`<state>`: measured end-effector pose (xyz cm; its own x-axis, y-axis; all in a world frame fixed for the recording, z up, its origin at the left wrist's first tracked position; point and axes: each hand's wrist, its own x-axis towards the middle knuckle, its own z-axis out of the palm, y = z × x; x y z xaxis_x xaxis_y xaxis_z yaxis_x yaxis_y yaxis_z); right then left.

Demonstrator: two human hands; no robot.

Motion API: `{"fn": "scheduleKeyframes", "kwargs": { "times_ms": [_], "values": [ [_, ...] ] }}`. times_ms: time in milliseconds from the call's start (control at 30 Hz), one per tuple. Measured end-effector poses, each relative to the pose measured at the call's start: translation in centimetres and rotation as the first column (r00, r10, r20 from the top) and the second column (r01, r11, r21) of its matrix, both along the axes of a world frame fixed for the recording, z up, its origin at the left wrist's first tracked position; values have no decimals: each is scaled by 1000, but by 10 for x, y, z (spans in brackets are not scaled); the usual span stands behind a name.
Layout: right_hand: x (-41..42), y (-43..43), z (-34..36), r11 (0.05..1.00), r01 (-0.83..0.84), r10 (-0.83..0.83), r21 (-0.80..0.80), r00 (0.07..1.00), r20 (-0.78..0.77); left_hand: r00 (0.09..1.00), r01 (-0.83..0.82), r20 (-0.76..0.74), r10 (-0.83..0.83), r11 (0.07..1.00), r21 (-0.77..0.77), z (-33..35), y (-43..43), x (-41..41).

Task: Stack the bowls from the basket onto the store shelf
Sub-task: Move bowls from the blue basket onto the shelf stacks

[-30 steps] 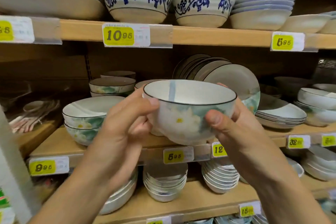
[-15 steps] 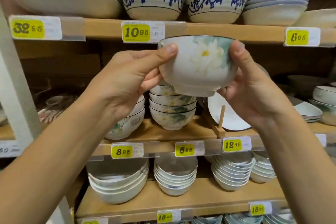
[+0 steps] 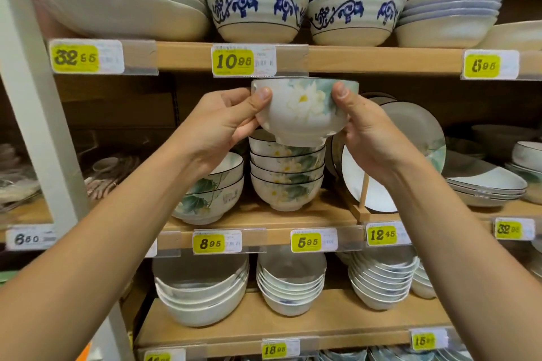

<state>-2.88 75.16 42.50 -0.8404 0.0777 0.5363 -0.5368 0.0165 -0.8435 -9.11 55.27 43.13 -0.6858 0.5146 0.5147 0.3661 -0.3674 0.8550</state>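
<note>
A white bowl with a lotus flower and dark rim (image 3: 302,111) is held upright between both hands. My left hand (image 3: 223,126) grips its left side, thumb on the outer wall. My right hand (image 3: 363,132) grips its right side the same way. The bowl's foot sits just above, perhaps touching, the top of a stack of several matching lotus bowls (image 3: 287,176) on the middle wooden shelf (image 3: 322,214). The basket is out of sight.
Two wider lotus bowls (image 3: 214,190) stand left of the stack. Upright plates in a wooden rack (image 3: 393,155) stand right of it. The upper shelf's edge (image 3: 366,58) runs close above the held bowl. Blue-patterned bowls (image 3: 258,9) sit overhead; white bowl stacks (image 3: 290,284) fill the lower shelf.
Both hands raised the bowl from chest height to shelf level, then lowered it toward the top of the lotus bowl stack. The view has shifted slightly as well.
</note>
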Motion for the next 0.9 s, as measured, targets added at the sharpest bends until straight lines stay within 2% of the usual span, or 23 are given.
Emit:
{"fn": "scheduleKeyframes", "kwargs": {
  "times_ms": [167,400,533,667,767,900],
  "values": [
    [-14,2,3,995,63,-66,80,997,31,1000,3,-6,-3,999,-37,-4,3,-20],
    [-32,16,14,973,66,-110,222,975,193,997,-20,74,24,998,-62,-5,8,-50],
    [-40,26,22,952,20,-116,306,948,297,996,-20,83,36,983,-184,-10,2,-64],
    [-48,30,30,905,1,-185,425,902,391,988,-5,152,36,980,-200,-16,0,-78],
    [-55,30,38,849,-12,-237,529,885,400,983,19,181,20,978,-209,-16,0,-85],
    [-66,32,40,761,-77,-314,645,825,470,989,26,146,18,956,-293,-16,-1,-91]
  ]
}}
